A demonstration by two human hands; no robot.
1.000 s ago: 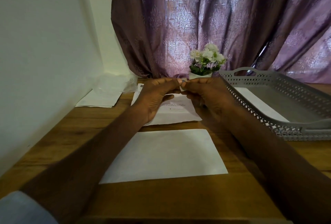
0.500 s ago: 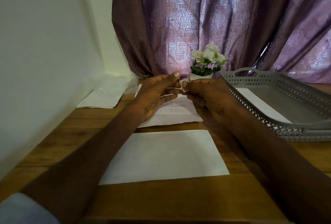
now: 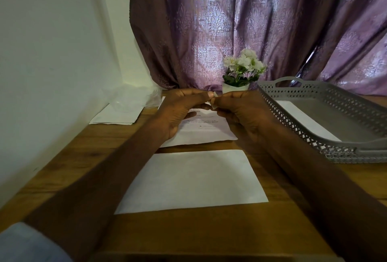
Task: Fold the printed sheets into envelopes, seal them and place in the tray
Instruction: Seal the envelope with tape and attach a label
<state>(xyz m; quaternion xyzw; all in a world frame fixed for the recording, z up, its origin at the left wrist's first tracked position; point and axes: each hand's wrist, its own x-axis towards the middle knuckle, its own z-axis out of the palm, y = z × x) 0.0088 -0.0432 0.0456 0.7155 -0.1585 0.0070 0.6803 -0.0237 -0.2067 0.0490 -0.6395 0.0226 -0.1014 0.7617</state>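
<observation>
Fingers of both hands pinch a small white scrap — tray holds one white sheet.

White envelope flat on bench, plain face up, near front edge, centred. Printed sheet flat just behind it, text lines showing, partly hidden by hands. Grey perforated tray at right edge, white envelope lying inside. More white paper at back left corner.
</observation>
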